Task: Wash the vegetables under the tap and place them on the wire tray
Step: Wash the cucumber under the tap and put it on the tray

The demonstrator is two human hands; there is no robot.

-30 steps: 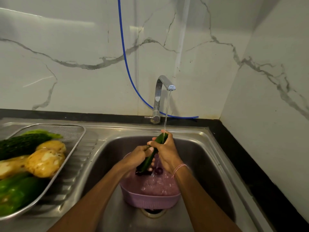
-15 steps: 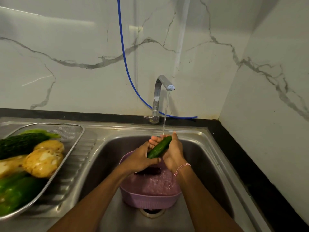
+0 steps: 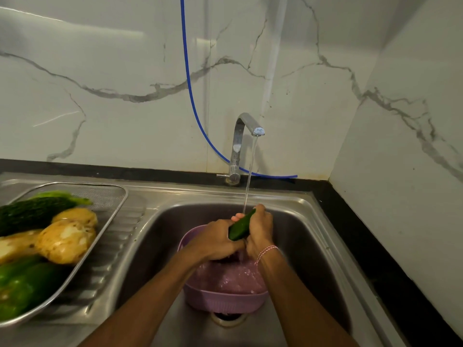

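Where water falls, glossy dark-green cucumber, left fingers and right fingers tight round it.

Back wall and right wall: white, grey-veined marble, meeting in 1 corner. Black counter strip at base. Blue hose down back wall.

Location: a domestic kitchen. Indicators are a stainless steel sink with drainboard, a tap, marble-pattern wall tiles and a black counter.
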